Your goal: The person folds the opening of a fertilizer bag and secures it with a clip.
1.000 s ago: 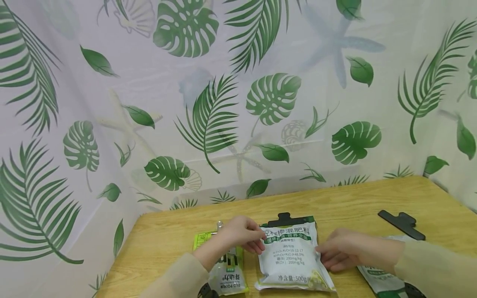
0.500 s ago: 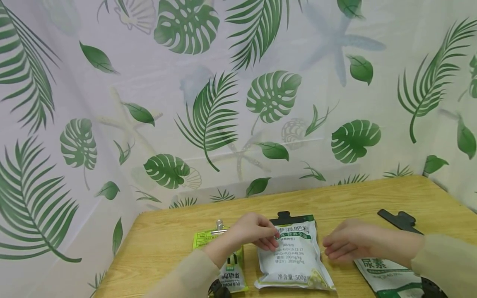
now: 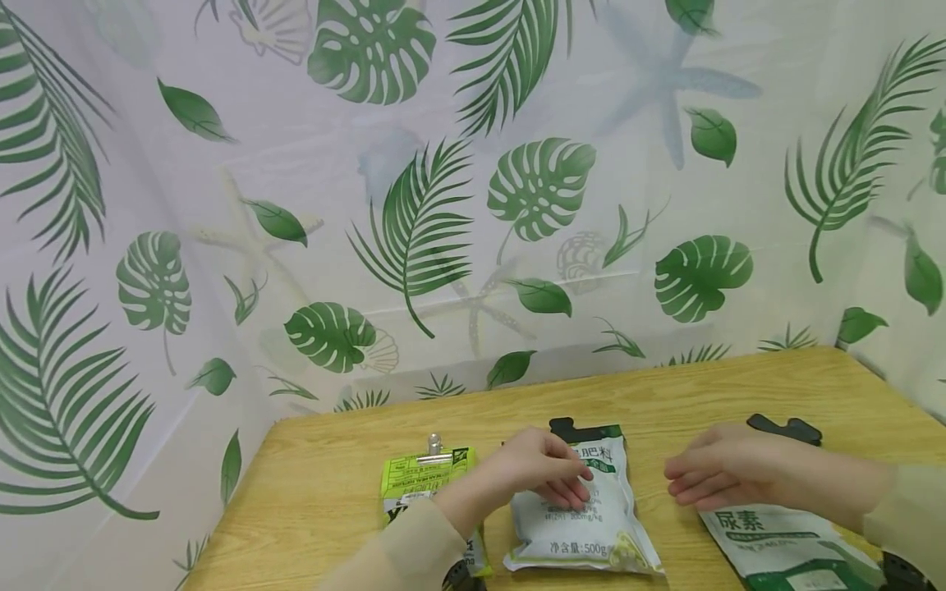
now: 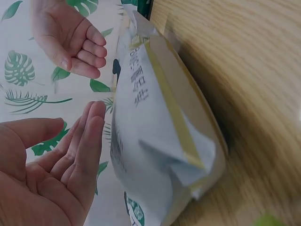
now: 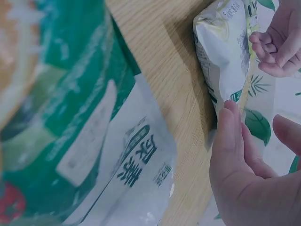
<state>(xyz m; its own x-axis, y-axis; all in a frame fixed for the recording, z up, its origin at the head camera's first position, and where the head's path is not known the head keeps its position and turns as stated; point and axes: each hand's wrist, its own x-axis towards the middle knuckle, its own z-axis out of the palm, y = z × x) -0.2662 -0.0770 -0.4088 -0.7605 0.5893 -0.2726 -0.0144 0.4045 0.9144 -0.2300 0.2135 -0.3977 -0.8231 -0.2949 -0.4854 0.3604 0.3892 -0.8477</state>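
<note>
The white bag (image 3: pixel 576 532) lay on the wood-grained table (image 3: pixel 310 492), a black clip (image 3: pixel 587 433) at its top edge, between a yellow-green packet (image 3: pixel 414 476) and a green-and-white bag (image 3: pixel 783 546). Plump and creased, it would probably handle as soft, fairly weighty and slick, best taken by both sides. The left hand (image 3: pixel 547 468) hung above it, the right hand (image 3: pixel 727 468) off to its right; neither gripped anything. Leaf-print sheeting (image 3: pixel 458 246) stood behind.
</note>
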